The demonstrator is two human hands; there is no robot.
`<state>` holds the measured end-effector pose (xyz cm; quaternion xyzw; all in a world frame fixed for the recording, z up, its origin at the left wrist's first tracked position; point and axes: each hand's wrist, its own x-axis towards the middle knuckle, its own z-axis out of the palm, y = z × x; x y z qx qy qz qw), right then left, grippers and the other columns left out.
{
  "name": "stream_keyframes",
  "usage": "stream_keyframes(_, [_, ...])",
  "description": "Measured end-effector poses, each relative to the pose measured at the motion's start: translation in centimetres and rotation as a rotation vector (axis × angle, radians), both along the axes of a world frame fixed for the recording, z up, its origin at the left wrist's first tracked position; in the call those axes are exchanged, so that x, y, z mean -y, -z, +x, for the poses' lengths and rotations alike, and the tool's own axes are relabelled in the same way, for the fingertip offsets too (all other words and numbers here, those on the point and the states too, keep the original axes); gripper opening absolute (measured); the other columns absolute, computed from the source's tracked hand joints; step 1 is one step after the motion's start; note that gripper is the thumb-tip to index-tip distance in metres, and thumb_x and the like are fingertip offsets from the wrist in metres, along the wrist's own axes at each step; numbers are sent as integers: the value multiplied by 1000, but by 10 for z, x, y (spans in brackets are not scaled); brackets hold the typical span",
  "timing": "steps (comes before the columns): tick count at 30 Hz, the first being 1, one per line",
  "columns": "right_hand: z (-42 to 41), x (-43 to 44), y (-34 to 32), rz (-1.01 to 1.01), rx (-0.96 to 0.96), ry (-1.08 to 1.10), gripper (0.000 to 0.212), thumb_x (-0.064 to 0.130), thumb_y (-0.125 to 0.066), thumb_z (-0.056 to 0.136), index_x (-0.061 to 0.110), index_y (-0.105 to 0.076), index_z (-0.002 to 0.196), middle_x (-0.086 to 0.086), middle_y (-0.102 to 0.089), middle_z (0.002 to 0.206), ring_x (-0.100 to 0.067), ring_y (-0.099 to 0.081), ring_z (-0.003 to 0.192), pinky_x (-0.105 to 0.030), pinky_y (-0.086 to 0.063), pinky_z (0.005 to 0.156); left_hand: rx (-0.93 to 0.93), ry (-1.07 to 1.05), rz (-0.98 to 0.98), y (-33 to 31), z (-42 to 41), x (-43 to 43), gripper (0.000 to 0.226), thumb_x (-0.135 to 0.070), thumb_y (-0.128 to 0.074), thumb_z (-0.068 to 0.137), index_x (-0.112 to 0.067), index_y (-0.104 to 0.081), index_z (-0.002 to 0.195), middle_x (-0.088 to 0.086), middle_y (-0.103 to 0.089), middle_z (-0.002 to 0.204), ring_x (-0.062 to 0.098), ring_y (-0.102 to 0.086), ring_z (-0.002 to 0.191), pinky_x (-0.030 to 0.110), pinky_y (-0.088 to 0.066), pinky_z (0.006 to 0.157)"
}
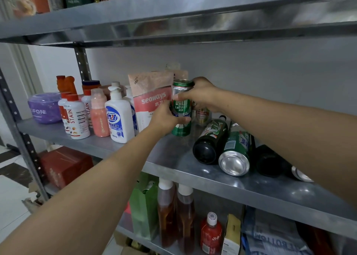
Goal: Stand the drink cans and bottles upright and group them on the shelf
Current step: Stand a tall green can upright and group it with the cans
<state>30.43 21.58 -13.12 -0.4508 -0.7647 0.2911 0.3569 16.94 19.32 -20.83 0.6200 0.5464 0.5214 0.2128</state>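
A green Laoshan can (181, 100) is held upright on top of another green can (181, 129) that stands on the metal shelf (173, 158). My left hand (166, 117) grips the upper can's lower side. My right hand (202, 94) wraps around its top. Behind them a gold can (201, 116) stands upright. To the right, a dark bottle (211, 140), a green can (237, 154) and another dark bottle (268, 161) lie on their sides. A further can's silver end (301, 174) peeks out under my right forearm.
Left of the cans stand a pink Seaways pouch (152, 100), a white pump bottle (119, 117), stain remover bottles (77, 117) and a purple tub (45, 107). The upper shelf's edge (173, 30) hangs overhead. The lower shelf holds amber bottles (175, 216) and a green bag (144, 206).
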Motion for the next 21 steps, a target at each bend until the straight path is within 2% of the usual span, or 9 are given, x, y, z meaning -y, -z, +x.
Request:
stream_keyframes(6, [-4,-11,9,-1,13,-6,33,29,-81,75,18,-67,103,-1,-72,97,-19,-68,91,-42,-58,83,4,12,-12,11,-4,-11,56,-17,-88,65,-15,-61,114,2,-70,111,22,-65,104,47,-51,96])
stream_keyframes(11, [-11,-13,19,-21,15,-29,35,26,-81,75,18,-66,105,0,-72,99,-21,-69,93,-44,-57,85,19,55,-29,17,-7,-7,59,-11,-84,70,-12,-57,123,3,-67,118,20,-63,108,41,-50,98])
stream_keyframes(17, [-17,-11,21,-21,1,-39,37,24,-82,74,18,-66,107,2,-72,101,-19,-67,94,-38,-57,78,52,60,-68,18,-9,-3,58,-9,-80,75,-12,-54,127,0,-65,117,18,-61,105,35,-51,86])
stream_keyframes(21, [-21,-9,20,-16,-1,-32,40,25,-83,74,18,-65,109,2,-71,104,-19,-66,94,-32,-52,68,43,56,-62,16,-12,-2,55,-7,-80,74,-10,-56,124,3,-66,117,19,-62,107,38,-50,95])
